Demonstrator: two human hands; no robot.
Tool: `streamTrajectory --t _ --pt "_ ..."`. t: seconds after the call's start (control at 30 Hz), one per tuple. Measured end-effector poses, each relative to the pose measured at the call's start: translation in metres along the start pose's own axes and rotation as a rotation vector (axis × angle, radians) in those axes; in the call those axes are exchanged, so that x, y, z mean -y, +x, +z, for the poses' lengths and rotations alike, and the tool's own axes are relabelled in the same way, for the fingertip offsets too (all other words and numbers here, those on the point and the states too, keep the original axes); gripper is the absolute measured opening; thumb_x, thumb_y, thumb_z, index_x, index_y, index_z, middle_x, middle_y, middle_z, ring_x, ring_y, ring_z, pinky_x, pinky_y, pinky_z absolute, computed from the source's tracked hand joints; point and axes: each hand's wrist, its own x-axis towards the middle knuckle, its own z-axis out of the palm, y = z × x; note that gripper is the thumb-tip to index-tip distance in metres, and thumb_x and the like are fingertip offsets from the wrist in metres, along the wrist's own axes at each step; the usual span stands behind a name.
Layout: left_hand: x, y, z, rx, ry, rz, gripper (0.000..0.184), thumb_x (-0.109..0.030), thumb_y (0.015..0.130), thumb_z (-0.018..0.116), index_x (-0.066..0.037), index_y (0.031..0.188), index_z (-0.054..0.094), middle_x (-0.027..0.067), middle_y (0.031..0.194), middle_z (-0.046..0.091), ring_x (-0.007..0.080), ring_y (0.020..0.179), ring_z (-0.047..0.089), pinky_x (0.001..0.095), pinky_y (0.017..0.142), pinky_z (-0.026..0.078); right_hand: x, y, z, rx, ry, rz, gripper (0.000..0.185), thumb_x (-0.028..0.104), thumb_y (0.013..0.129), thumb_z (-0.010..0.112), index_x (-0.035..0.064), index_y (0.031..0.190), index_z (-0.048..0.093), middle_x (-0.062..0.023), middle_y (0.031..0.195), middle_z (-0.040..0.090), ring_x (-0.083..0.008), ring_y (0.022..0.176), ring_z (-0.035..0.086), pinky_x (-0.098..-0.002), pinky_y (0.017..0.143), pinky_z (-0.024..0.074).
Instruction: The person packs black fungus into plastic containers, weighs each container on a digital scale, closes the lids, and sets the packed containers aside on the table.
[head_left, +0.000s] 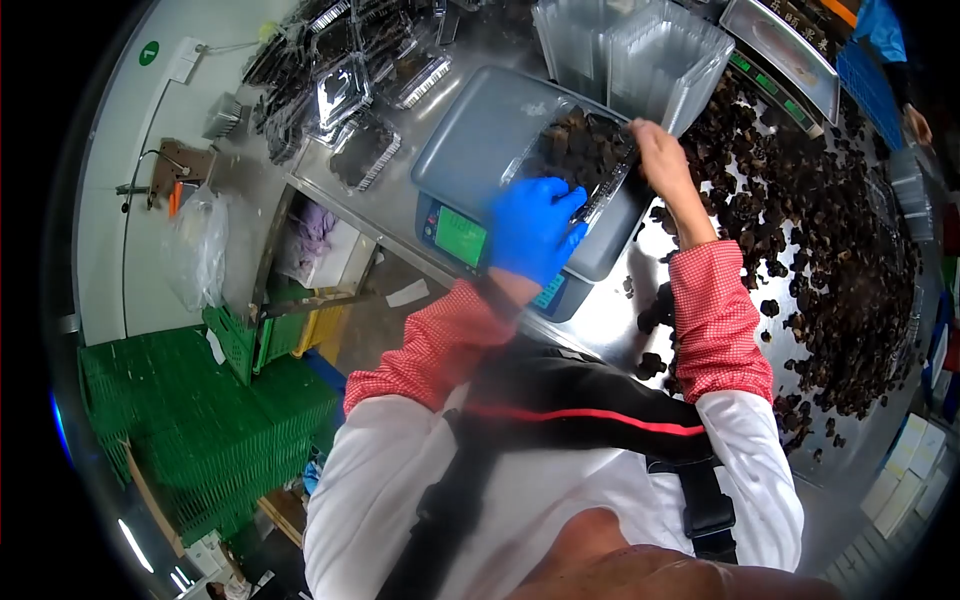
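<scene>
A clear plastic box (618, 168) holding dark brown, dried-mushroom-like pieces (578, 148) rests on the grey platform (470, 130) of a digital scale. My left hand (538, 230), in a blue glove, grips the near side of this box, its fingers bent over the edge by the pieces. Bare, my right hand (660, 158) has its fingers closed on the far right corner of the box. Below the platform the scale's green display (460, 236) is lit, partly beside my gloved hand.
Loose dark pieces (840, 260) spread over the metal table at right. Stacked clear boxes (665, 60) stand behind the scale; filled, lidded boxes (345, 95) pile up at back left. Another scale (785, 60) is at back right, near another person's hand (917, 125). Green crates (200, 400) stand lower left.
</scene>
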Motion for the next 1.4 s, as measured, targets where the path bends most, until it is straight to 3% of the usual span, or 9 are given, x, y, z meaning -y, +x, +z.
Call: streamTrajectory --t 0.23,0.33,0.43,0.83,0.93,1.03,1.2,1.27,1.4 --pt "0.047 -0.030 0.019 -0.143 -0.222 -0.243 0.042 -0.011 0.075 0.079 -0.012 0.114 0.064 0.0061 0.092 0.063 0.0185 0.085 0.061 0.0299 0.071 0.049 0.019 -0.033 -0.005 0.116 0.167 0.144 0.024 0.023 0.099 0.050 0.0018 0.106 0.059 -0.0039 0.065 0.056 -0.0111 0.049 0.052 -0.0272 0.043 0.0408" --pt "0.072 -0.037 0.030 -0.118 -0.613 -0.716 0.032 -0.018 0.084 0.075 -0.009 0.111 0.062 0.0032 0.084 0.065 0.0111 0.072 0.059 0.0239 0.063 0.048 0.025 -0.036 -0.005 0.219 0.144 0.222 0.022 0.025 0.100 0.050 0.0039 0.096 0.054 -0.0014 0.066 0.052 -0.0077 0.047 0.044 -0.0238 0.040 0.0328" --pt "0.062 -0.003 -0.019 0.330 -0.906 -1.207 0.020 -0.023 0.089 0.069 -0.010 0.104 0.064 0.0025 0.081 0.067 0.0100 0.063 0.056 0.0221 0.055 0.044 0.018 -0.030 -0.007 0.288 0.311 0.268 0.017 0.021 0.096 0.051 0.0082 0.086 0.051 0.0044 0.069 0.044 -0.0038 0.047 0.035 -0.0206 0.040 0.0237" --pt "0.119 -0.011 -0.008 0.297 -1.437 -1.239 0.015 -0.020 0.095 0.058 -0.013 0.102 0.069 0.0006 0.084 0.067 0.0055 0.063 0.055 0.0189 0.047 0.034 0.042 -0.035 0.014 0.189 0.579 0.235 0.018 0.015 0.094 0.051 0.0120 0.077 0.047 0.0047 0.059 0.042 -0.0043 0.043 0.033 -0.0211 0.039 0.0232" --pt "0.137 -0.033 0.010 0.086 -1.200 -0.669 0.012 -0.018 0.094 0.059 -0.011 0.099 0.067 0.0006 0.086 0.064 0.0053 0.062 0.051 0.0197 0.047 0.035 0.053 -0.036 0.022 0.206 0.632 0.300 0.016 0.016 0.095 0.049 0.0125 0.079 0.047 0.0052 0.060 0.041 -0.0043 0.044 0.033 -0.0214 0.039 0.0242" --pt "0.159 -0.030 -0.018 0.024 -1.496 -0.722 0.010 -0.018 0.094 0.060 -0.010 0.094 0.066 -0.0003 0.088 0.061 0.0048 0.061 0.047 0.0202 0.047 0.034 0.071 -0.033 0.033 0.312 0.593 0.238 0.019 0.021 0.096 0.054 0.0129 0.080 0.048 0.0052 0.062 0.041 -0.0034 0.048 0.036 -0.0210 0.041 0.0269" --pt "0.216 0.009 -0.086 -0.310 -1.649 -1.023 0.008 -0.020 0.093 0.060 -0.016 0.087 0.063 -0.0069 0.067 0.046 0.0037 0.055 0.042 0.0191 0.049 0.032 0.113 -0.002 0.011 -0.234 -0.315 -0.509 0.023 0.022 0.090 0.066 0.0021 0.099 0.058 -0.0098 0.081 0.056 -0.0285 0.076 0.057 -0.0409 0.071 0.0469" --pt "0.243 0.033 -0.100 -0.473 -1.567 -0.863 0.007 -0.020 0.092 0.062 -0.017 0.087 0.064 -0.0066 0.070 0.052 0.0033 0.057 0.045 0.0189 0.050 0.034 0.125 0.017 -0.015 -0.502 -0.809 -0.664 0.031 0.022 0.081 0.073 0.0052 0.104 0.061 -0.0117 0.095 0.058 -0.0303 0.089 0.057 -0.0397 0.079 0.0479" --pt "0.307 0.082 -0.087 -0.348 -1.462 -0.861 0.049 -0.051 0.097 0.054 -0.013 0.128 0.054 0.0047 0.116 0.067 0.0087 0.072 0.052 0.0192 0.053 0.036 0.094 0.049 -0.037 -0.354 -1.066 -0.557 0.022 0.024 0.086 0.068 0.0054 0.098 0.067 -0.0111 0.090 0.062 -0.0318 0.089 0.060 -0.0421 0.081 0.0481"
